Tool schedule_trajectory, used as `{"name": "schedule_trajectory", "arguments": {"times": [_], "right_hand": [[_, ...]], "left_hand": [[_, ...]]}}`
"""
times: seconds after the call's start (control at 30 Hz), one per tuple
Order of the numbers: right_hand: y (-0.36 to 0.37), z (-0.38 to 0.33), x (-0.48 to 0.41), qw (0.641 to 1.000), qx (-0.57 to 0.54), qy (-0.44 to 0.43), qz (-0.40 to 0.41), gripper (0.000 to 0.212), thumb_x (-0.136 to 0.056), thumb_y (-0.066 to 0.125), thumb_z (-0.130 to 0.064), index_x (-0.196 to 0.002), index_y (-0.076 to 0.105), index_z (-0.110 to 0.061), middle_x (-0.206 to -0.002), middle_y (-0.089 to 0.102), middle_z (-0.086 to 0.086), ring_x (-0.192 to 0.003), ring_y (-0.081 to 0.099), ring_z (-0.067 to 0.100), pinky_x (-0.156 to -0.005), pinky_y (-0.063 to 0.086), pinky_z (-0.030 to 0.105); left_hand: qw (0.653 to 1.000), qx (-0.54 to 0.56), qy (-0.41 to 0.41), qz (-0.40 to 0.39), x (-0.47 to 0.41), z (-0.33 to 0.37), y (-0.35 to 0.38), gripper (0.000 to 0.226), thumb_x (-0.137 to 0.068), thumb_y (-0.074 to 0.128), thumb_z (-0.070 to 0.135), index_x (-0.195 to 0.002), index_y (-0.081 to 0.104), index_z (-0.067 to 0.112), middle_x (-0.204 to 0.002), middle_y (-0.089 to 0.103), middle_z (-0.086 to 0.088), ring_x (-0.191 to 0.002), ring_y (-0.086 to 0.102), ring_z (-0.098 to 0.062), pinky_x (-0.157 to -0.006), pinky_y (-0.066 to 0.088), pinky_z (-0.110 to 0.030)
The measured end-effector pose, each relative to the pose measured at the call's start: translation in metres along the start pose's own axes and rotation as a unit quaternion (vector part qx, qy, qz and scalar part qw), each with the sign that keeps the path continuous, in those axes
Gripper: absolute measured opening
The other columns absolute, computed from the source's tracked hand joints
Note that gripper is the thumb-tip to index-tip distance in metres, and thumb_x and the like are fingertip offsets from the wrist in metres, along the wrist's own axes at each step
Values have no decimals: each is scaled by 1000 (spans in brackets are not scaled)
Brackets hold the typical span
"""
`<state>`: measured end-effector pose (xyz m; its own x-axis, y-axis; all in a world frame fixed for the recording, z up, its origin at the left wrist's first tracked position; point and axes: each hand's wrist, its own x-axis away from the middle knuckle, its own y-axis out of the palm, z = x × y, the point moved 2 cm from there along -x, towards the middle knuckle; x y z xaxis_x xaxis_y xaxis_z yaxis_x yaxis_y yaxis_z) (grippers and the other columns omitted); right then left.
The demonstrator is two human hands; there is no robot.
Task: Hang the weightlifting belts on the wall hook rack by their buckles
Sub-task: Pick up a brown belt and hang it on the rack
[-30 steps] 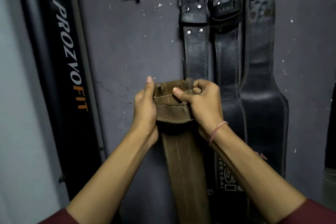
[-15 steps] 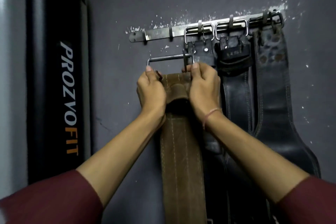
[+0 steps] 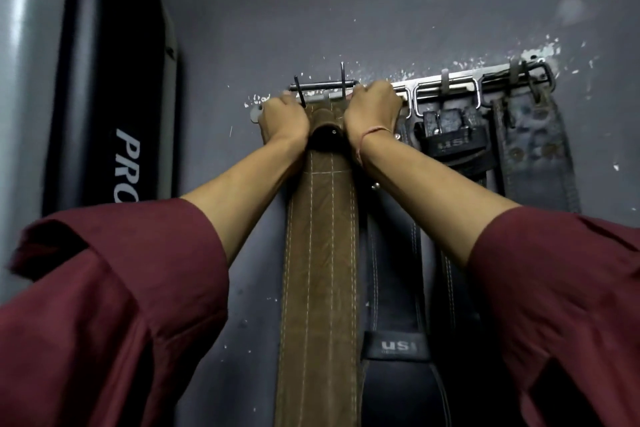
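Hanging is in hand: your left hand (image 3: 284, 118) and right hand (image 3: 372, 108) grasp the brown belt (image 3: 320, 253) at its top, fingers curled round it. Its buckle (image 3: 323, 84) sits level with the rack's (image 3: 460, 80) left end. Next, you likely must seat the buckle over a free hook.

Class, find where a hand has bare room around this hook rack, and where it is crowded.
Free: the wall between the black pad and the left hand, and above the rack. Crowded: from the right hand rightward, black belts hang side by side; the brown belt fills the gap between the hands.
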<state>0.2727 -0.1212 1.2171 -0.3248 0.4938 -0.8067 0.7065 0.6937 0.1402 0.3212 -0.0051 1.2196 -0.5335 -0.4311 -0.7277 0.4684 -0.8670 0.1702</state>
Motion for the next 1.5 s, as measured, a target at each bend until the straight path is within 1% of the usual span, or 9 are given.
{"name": "schedule_trajectory", "arguments": {"times": [0.1, 0.27, 0.37, 0.53, 0.67, 0.77, 1.03, 1.27, 1.5], "right_hand": [[2, 5, -5, 1000, -8, 14, -7, 28, -103, 47, -13, -108, 69, 2, -111, 70, 18, -95, 66, 26, -52, 28, 18], [7, 15, -3, 1000, -2, 6, -24, 21, -99, 54, -13, -101, 68, 3, -106, 70, 17, -90, 66, 25, -68, 45, 26], [3, 18, 6, 1000, 21, -7, -8, 23, -98, 54, -14, -108, 66, 2, -113, 66, 19, -101, 61, 31, -74, 36, 26], [0, 17, 45, 997, -3, -68, 45, 24, -100, 49, -9, -104, 68, 6, -105, 69, 23, -89, 59, 31, -64, 25, 21], [0, 26, 102, 980, -11, -194, 35, 24, -93, 49, -4, -108, 63, 8, -109, 66, 24, -103, 61, 36, -86, 38, 29], [-14, 38, 156, 979, -31, -201, -8, 24, -94, 51, -5, -113, 62, 6, -116, 65, 19, -110, 60, 30, -94, 39, 22], [-64, 63, 321, 979, -3, -27, -201, 33, -101, 52, -31, -128, 57, -13, -125, 63, 2, -115, 60, 12, -98, 51, 34], [-112, 60, 472, 953, 65, 85, -282, 38, -99, 54, -37, -134, 50, -22, -135, 54, -4, -128, 47, 16, -106, 42, 37], [-166, 78, 617, 906, 136, 178, -360, 43, -99, 53, -42, -137, 46, -23, -133, 47, -2, -128, 40, 17, -107, 37, 38]], "left_hand": [[999, 21, -28, -22, -3, -6, 6, 43, -106, 36, 24, -130, 55, -5, -140, 54, -25, -127, 52, -38, -106, 42, -36], [1000, 1, -16, -18, 8, -23, 8, 44, -109, 30, 24, -128, 57, -4, -136, 58, -23, -124, 53, -39, -97, 41, -35], [999, -4, 4, -36, 14, -36, 2, 46, -109, 30, 30, -117, 68, 3, -120, 66, -20, -118, 57, -36, -91, 42, -32], [997, -19, 19, -79, 38, -48, -20, 55, -107, 30, 44, -83, 61, 5, -93, 65, -14, -103, 61, -34, -76, 37, -32], [996, -10, 51, -69, 75, -63, -54, 36, -107, 33, 38, -92, 54, 12, -108, 63, -14, -104, 57, -30, -82, 38, -35], [992, -16, 79, -94, 115, -92, -84, 29, -106, 37, 34, -102, 58, 15, -107, 64, -9, -105, 59, -27, -89, 46, -41], [986, -11, 5, -167, 257, -142, -189, 26, -106, 43, 32, -117, 63, 20, -113, 67, 6, -107, 60, -2, -91, 47, -20], [973, 2, -72, -219, 375, -162, -289, 24, -105, 48, 29, -117, 65, 17, -109, 70, 6, -103, 63, 2, -84, 46, -7], [949, -58, -156, -268, 504, -222, -382, 24, -103, 52, 24, -118, 64, 9, -105, 68, -2, -97, 65, -11, -84, 54, -24]]}}
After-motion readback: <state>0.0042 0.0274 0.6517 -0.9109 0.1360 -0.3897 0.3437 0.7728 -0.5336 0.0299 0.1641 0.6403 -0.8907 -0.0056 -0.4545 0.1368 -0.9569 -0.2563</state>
